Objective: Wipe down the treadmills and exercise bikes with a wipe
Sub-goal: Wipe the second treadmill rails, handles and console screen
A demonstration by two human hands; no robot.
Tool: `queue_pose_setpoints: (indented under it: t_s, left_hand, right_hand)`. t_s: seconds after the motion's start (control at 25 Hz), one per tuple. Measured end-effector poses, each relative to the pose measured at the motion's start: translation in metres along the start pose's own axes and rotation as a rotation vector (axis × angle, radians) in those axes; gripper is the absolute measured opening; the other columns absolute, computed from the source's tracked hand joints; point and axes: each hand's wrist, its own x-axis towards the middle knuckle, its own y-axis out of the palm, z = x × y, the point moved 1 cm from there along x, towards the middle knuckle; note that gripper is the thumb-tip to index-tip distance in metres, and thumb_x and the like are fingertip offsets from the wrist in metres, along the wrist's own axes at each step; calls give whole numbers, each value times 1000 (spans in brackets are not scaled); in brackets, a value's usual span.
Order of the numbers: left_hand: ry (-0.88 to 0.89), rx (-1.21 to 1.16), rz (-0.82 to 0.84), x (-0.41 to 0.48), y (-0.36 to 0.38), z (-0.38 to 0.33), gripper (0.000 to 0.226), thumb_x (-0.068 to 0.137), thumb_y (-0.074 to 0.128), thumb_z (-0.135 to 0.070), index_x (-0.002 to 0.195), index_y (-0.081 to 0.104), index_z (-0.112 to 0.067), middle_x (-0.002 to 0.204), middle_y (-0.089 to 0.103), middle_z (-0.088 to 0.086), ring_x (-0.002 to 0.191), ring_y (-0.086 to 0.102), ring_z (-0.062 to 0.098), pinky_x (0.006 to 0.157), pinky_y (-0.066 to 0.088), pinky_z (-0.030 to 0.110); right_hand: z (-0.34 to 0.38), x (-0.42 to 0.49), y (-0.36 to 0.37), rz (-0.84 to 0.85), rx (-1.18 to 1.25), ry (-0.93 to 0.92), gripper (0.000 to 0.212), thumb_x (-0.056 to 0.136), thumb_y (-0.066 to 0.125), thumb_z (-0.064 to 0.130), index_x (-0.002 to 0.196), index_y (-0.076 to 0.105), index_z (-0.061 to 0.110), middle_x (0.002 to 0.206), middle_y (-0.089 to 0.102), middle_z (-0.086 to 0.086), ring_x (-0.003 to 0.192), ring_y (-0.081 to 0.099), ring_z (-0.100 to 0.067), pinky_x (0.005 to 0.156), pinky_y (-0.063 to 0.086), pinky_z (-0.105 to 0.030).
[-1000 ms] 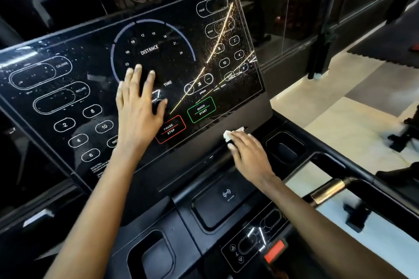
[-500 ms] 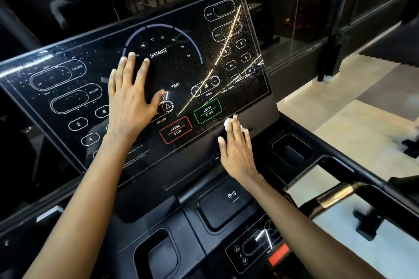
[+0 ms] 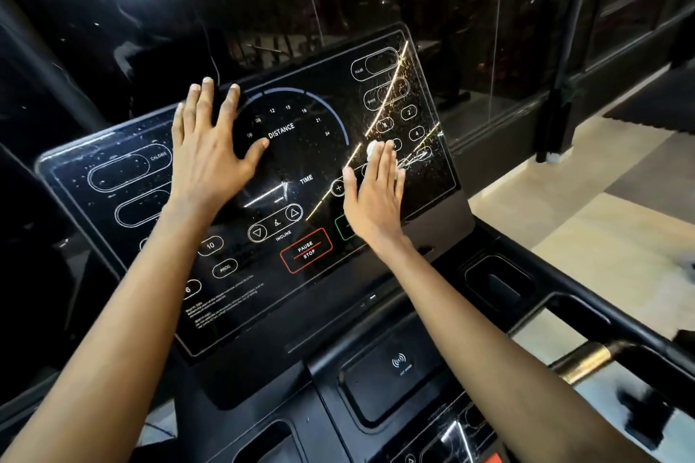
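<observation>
Dim gym with a glass wall (image 3: pixel 489 30); the treadmill's glossy console (image 3: pixel 124 169) fills the view. The left hand (image 3: pixel 210 158) lies flat at its 11 o'clock, grip wide and empty. The right hand (image 3: pixel 372 199), grip equally wide, presses a small white wipe (image 3: pixel 371 148) under straight fingers (image 3: pixel 387 163) at 2 o'clock. Even, overlapping strokes toward the speckled right edge (image 3: pixel 428 147) should serve best.

Treadmill console (image 3: pixel 319 162): "DISTANCE" centre, ringed by 09, 12, 15, 18, 21, 24. "TIME" at 5 o'clock of it, "INCLINE" under arrow keys at 6. Red-outlined button (image 3: pixel 306 250): "PAUSE STOP". "CALORIE" at 9 o'clock; "10", "PROG", "6" at 7; "PULSE", "2", "8", "4" at 2. Fine print at lower left unreadable. Charging pad (image 3: pixel 376 387): wireless sign, caption too small.
</observation>
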Motion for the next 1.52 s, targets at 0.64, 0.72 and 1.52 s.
queue_pose_setpoints:
  t_s: [0.64, 0.72, 1.52]
  left_hand:
    - [62, -5, 33, 10, -7, 18, 83, 91, 61, -56, 158, 26, -22, 161, 28, 14, 150, 20, 31, 123, 11, 45]
    - [60, -2, 29, 10, -6, 18, 85, 91, 61, -57, 158, 25, -20, 161, 29, 14, 150, 20, 30, 123, 12, 45]
    - [8, -15, -7, 1, 5, -2, 93, 92, 60, -54, 158, 16, -7, 166, 13, 17, 155, 5, 30, 125, 1, 43]
  right_hand:
    - [93, 101, -32, -84, -27, -437, 56, 105, 38, 24, 154, 24, 0, 163, 22, -15, 152, 18, -27, 124, 12, -32]
    - [89, 92, -20, -2, -113, -452, 71, 105, 23, 47, 158, 4, 4, 166, -1, -13, 154, -3, -23, 126, 3, -38]
    - [25, 5, 9, 28, -96, -367, 75, 105, 20, 54, 158, -9, 8, 165, -14, -9, 152, -16, -19, 126, 0, -42]
